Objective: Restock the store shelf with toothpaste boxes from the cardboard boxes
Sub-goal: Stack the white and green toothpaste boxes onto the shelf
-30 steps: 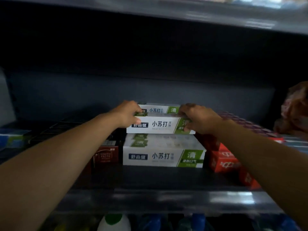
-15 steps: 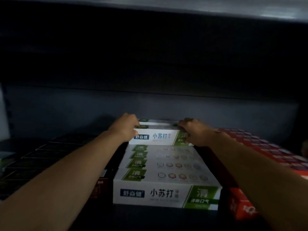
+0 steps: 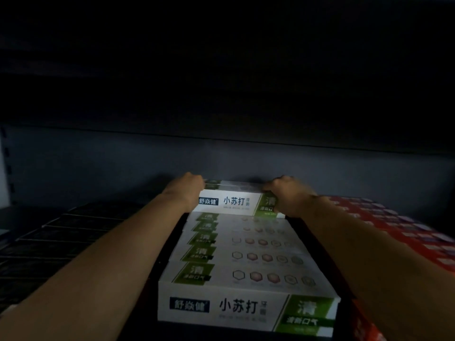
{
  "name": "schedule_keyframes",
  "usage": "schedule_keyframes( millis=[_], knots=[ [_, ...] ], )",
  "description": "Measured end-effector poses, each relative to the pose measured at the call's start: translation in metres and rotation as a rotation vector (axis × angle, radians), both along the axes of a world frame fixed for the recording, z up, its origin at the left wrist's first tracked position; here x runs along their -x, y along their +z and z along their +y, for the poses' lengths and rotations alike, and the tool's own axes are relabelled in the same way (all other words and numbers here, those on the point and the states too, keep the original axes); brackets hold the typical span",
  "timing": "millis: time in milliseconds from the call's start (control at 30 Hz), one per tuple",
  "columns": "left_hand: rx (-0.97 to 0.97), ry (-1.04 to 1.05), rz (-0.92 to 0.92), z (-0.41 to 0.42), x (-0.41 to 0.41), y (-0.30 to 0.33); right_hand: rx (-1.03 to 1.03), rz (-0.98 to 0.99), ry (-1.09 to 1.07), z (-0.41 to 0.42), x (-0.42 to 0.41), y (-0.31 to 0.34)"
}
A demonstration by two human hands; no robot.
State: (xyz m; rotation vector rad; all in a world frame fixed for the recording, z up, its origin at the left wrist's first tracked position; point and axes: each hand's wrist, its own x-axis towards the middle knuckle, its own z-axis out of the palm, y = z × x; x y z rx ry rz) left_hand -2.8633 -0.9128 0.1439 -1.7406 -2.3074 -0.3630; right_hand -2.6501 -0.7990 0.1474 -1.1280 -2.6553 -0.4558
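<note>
Both hands, the left hand (image 3: pixel 187 190) and right hand (image 3: pixel 285 195), grip the top box (image 3: pixel 231 203) by its ends at frame centre. It should be set square on the row (image 3: pixel 246 257) below, flush with the back.

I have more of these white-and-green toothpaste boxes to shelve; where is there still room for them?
On top of the lower row of white-and-green boxes, in front of the box gripped by the left hand and right hand. The black boxes on the left and red boxes on the right crowd both sides.
</note>
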Motion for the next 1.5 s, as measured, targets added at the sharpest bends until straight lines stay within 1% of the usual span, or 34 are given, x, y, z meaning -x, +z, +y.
schedule_keyframes(
  millis=[200,367,433,633,767,967,1100,1200,1300,1433,1500],
  knots=[
    [0.029,-0.03,-0.065,-0.013,-0.009,0.012,-0.033,-0.027,0.003,0.004,0.001,0.001],
    [0.002,-0.091,-0.139,-0.047,-0.018,0.021,0.023,-0.131,-0.009,-0.005,-0.001,0.013],
    [0.001,-0.112,-0.163,-0.066,-0.025,0.024,0.039,-0.143,-0.017,-0.014,-0.005,0.016],
    [0.004,-0.167,-0.152,-0.103,-0.039,0.027,0.032,-0.008,0.048,-0.074,-0.015,0.022],
    [0.0,-0.23,-0.121,-0.117,-0.052,0.022,0.007,-0.022,0.048,-0.124,-0.022,0.018],
    [-0.007,-0.343,-0.123,-0.153,-0.07,0.012,0.016,-0.029,0.016,-0.197,-0.035,0.003],
    [-0.038,-0.352,-0.114,-0.19,-0.075,0.01,-0.02,-0.015,0.108,-0.232,-0.038,-0.005],
    [-0.034,-0.319,-0.124,-0.218,-0.08,0.006,-0.049,0.016,0.181,-0.252,-0.043,-0.008],
    [-0.019,-0.286,-0.084,-0.248,-0.086,-0.002,-0.038,0.026,0.261,-0.273,-0.049,-0.018],
    [0.001,-0.279,-0.087,-0.287,-0.101,-0.029,0.019,0.064,0.336,-0.297,-0.069,-0.06],
    [0.052,-0.304,-0.096,-0.304,-0.108,-0.051,0.055,0.076,0.37,-0.306,-0.078,-0.091]
  ],
)
